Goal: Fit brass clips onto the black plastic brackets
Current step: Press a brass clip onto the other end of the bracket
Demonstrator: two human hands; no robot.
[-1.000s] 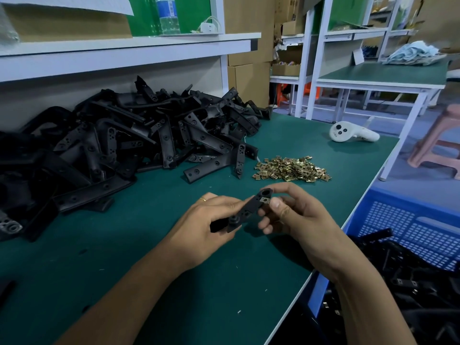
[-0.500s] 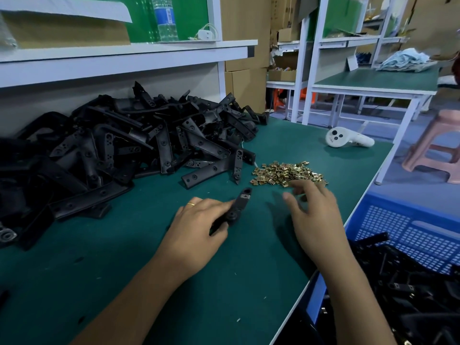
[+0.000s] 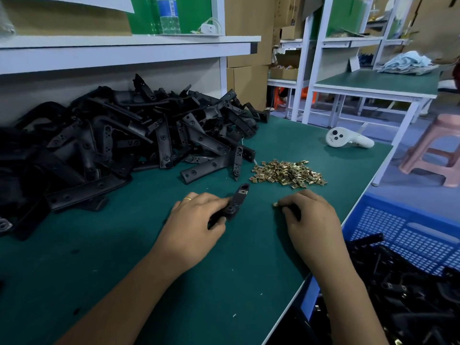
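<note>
A: Starting left of your fingers, a big heap of black brackets is lying on the green counter, reaching back to the wall under the white shelf.

B: And my left hand?

A: Your left hand is gripping one black bracket. Your fingers are curling round its near end while the far end is sticking out past your fingertips toward the clips. A brass clip is already sitting near that far tip. A gold ring is showing on one finger.

B: Where are the loose clips?

A: The pile of brass clips is lying on the counter just beyond both sets of fingers, between them and slightly to the right of the bracket tip.

B: My right hand?

A: It is resting knuckles up on the counter, apart from the bracket. Its fingers are curling under and pressing together at the tips. Something small and pale is showing at the fingertips, but I cannot tell whether you are pinching a clip.

B: Further right?

A: Beyond your right fingers a white controller is lying on the counter. Right of the counter edge, a blue basket is holding more black parts, and a pink stool is standing on the floor behind it.
</note>
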